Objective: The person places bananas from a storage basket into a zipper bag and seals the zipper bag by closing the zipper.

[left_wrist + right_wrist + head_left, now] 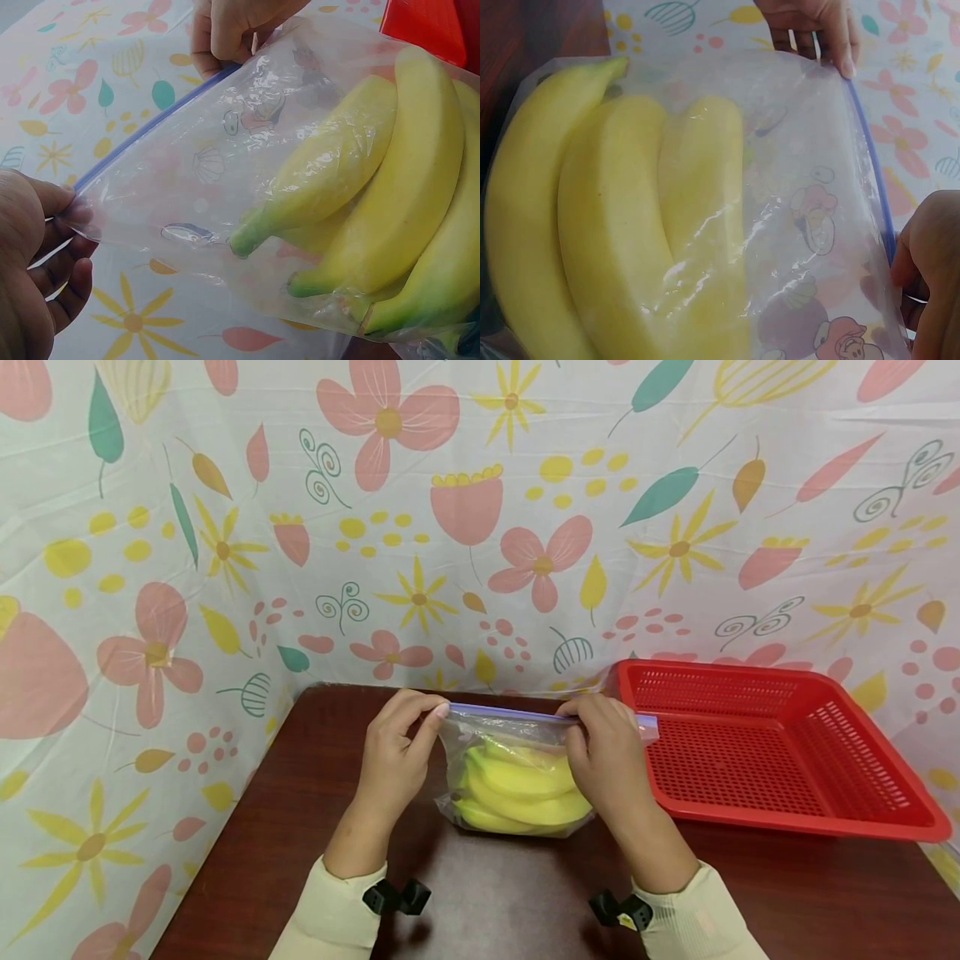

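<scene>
Sealing the zip bag of bananas at the middle of the desk.

We pinch the blue zip strip [517,717] of the clear bag [510,777] with both hands: left hand [393,752] at its left end, right hand [603,752] near its right end, fingers curled on the seam. Bananas [521,785] lie inside; a red basket [780,747] stands just right. We judge the next move needs steady pressure run along the strip.
</scene>
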Demonstrator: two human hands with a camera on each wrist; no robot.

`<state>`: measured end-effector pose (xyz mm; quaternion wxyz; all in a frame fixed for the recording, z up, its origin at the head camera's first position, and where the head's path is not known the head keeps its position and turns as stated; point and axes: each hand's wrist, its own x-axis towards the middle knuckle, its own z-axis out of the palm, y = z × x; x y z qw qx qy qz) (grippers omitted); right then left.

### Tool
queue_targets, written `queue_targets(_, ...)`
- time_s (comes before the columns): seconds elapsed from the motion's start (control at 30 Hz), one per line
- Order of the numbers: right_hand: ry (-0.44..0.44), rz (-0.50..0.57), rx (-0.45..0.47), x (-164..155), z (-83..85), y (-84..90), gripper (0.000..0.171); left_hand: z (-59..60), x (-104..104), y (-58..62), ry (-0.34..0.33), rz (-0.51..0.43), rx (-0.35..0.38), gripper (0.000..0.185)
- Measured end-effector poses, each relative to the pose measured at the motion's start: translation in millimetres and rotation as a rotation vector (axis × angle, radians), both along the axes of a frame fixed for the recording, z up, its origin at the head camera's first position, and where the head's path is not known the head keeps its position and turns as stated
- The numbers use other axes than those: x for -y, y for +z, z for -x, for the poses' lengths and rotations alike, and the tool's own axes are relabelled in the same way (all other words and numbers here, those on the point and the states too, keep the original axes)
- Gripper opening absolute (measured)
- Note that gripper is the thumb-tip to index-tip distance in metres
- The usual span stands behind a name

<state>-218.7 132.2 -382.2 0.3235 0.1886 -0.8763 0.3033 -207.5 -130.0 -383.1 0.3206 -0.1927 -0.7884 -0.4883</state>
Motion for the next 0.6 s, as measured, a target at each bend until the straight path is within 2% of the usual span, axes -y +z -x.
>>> queue_targets(0.6,-0.007,0.003,-0.018,-4.9,0.8,-0.3,0.024,0.9,0.8,-1.0,-0.003,0.0,0.008,0.011)
